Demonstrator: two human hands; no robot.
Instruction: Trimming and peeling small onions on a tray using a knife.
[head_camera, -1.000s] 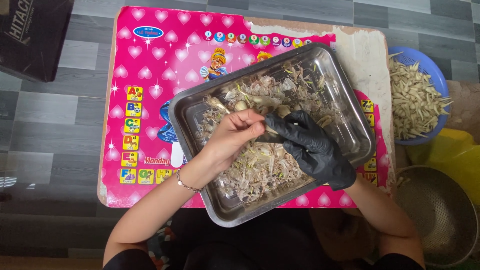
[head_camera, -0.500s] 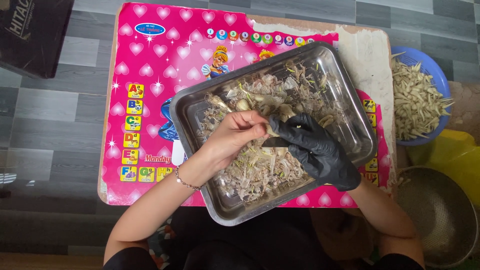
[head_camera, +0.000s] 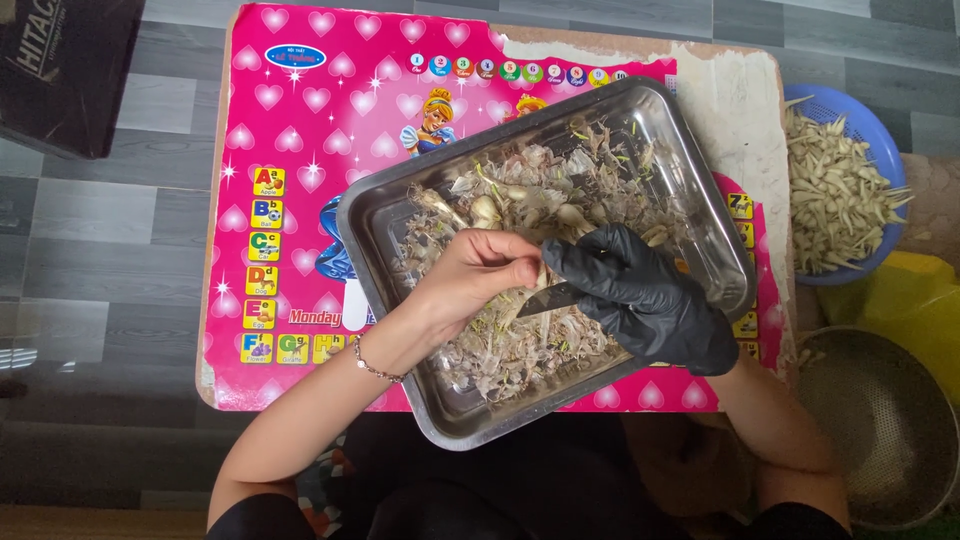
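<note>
Garlic work looks about half done. The bare left hand (head_camera: 480, 275) pinches one clove (head_camera: 528, 285) over the steel tray (head_camera: 380, 215), its grip closed on it. The gloved right hand (head_camera: 640, 295) has its grip closed around a small knife (head_camera: 550, 298), the blade touching the clove. Many skins (head_camera: 500, 350) fill the tray, some whole cloves remain. A blue basket (head_camera: 880, 125) at the right holds peeled pieces. The low worktop (head_camera: 260, 120) has a pink cover; the floor (head_camera: 120, 250) is grey tile.

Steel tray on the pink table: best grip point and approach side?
Grip the steel tray by its rolled rim at the bare far-left corner, coming from the left. The rim flares outward there, and the left hand and gloved right hand sit over the middle.
</note>
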